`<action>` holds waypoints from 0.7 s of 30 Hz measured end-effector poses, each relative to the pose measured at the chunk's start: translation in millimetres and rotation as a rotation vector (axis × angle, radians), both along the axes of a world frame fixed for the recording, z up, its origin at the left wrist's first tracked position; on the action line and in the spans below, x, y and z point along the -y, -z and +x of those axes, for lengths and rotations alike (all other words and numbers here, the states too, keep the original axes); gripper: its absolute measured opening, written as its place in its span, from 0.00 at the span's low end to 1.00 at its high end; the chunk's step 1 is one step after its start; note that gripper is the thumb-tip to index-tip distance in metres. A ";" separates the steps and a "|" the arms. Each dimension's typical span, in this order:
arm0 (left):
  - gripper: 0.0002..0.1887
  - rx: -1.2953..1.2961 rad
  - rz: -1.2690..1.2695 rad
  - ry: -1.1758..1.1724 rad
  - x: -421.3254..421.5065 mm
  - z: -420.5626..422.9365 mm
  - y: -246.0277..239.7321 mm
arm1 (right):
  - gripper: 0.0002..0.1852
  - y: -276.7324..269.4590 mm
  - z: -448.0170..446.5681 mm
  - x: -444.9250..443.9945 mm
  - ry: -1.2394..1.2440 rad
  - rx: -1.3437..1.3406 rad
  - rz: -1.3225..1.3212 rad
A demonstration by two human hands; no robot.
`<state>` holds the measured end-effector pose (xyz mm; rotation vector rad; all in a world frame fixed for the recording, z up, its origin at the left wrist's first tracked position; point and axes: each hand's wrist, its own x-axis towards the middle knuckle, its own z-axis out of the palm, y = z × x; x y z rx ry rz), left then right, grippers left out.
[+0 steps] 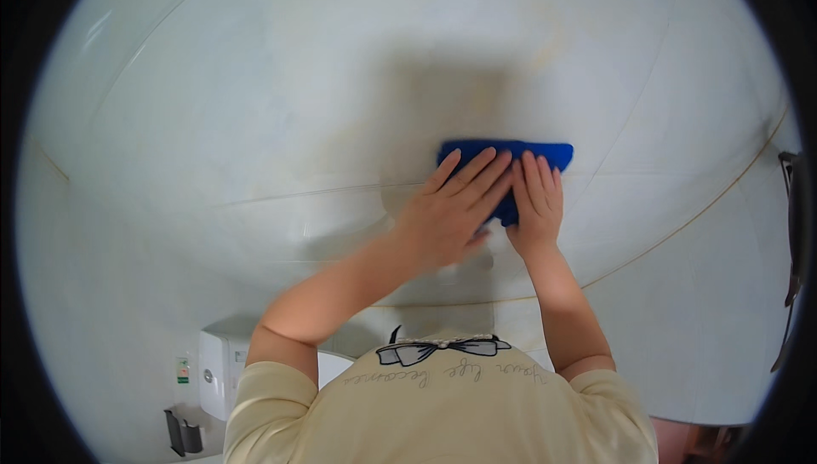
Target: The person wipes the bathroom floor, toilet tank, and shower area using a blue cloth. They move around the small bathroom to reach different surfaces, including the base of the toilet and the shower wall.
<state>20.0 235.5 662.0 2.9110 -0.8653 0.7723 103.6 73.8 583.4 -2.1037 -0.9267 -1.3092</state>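
Observation:
A folded blue cloth (552, 155) lies flat against a pale, glossy tiled wall (287, 113). My left hand (456, 205) presses on the cloth's left part with its fingers stretched out and slanting up to the right. On the right part rests my right hand (537, 202), its fingers pointing up and nearly touching those of the left. Both palms hide much of the cloth, and its lower edge shows between the wrists. Thin joints between tiles run across the wall around the hands.
At lower left a white wall-mounted dispenser (214, 368) stands near a small sticker with writing (183, 370) and a dark grey holder (185, 435). Dark objects (794, 221) hang at the right rim. Part of a white fixture (332, 365) shows behind my left arm.

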 end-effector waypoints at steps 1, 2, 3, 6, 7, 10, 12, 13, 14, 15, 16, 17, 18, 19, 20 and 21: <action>0.39 0.096 -0.181 0.147 2.8 -13.3 -24.6 | 0.36 0.6 2.0 4.7 0.030 0.041 0.040; 0.41 0.148 -0.343 0.292 3.7 -29.9 -45.4 | 0.39 2.3 2.0 8.0 0.020 0.021 0.044; 0.41 0.226 -0.449 0.369 -1.9 -47.4 -67.4 | 0.39 3.3 1.4 7.4 -0.001 -0.012 -0.017; 0.40 -0.012 -0.471 0.451 -14.1 -80.6 -103.7 | 0.42 4.7 0.5 -7.4 -0.033 0.034 -0.098; 0.40 -0.063 -0.463 0.455 -14.1 -83.0 -107.5 | 0.42 5.4 1.1 -7.3 -0.057 0.046 -0.084; 0.39 -0.180 -0.461 0.450 -13.3 -80.6 -113.7 | 0.41 -0.3 11.7 -6.8 -0.110 0.029 -0.151; 0.39 -0.242 -0.449 0.431 -8.3 -73.7 -122.8 | 0.41 -7.2 20.0 7.1 -0.118 -0.146 -0.243; 0.38 -0.252 -0.427 0.410 -4.9 -72.4 -128.7 | 0.42 -14.2 30.8 13.2 -0.132 -0.159 -0.262; 0.38 -0.279 -0.433 0.399 -1.5 -70.5 -132.8 | 0.42 -15.3 33.5 20.5 -0.125 -0.054 -0.234; 0.38 -0.309 -0.433 0.387 1.8 -68.3 -138.0 | 0.41 -18.6 37.9 24.0 -0.059 -0.029 -0.274; 0.38 -0.323 -0.440 0.368 6.1 -66.3 -141.0 | 0.41 -21.0 40.8 30.9 -0.089 0.094 -0.207; 0.38 -0.348 -0.446 0.350 10.7 -64.0 -144.1 | 0.41 -23.9 40.7 36.6 -0.069 0.083 -0.271; 0.37 -0.376 -0.446 0.337 15.1 -62.5 -146.0 | 0.40 -28.2 42.8 44.2 -0.130 0.040 -0.240; 0.37 -0.387 -0.450 0.337 18.8 -59.8 -146.6 | 0.40 -31.1 43.4 50.7 -0.100 0.029 -0.239; 0.37 -0.412 -0.450 0.336 20.5 -58.0 -147.0 | 0.40 -35.4 46.8 57.6 -0.081 -0.003 -0.218; 0.37 -0.414 -0.443 0.333 21.5 -56.4 -145.9 | 0.40 -37.8 49.4 63.9 -0.086 0.031 -0.216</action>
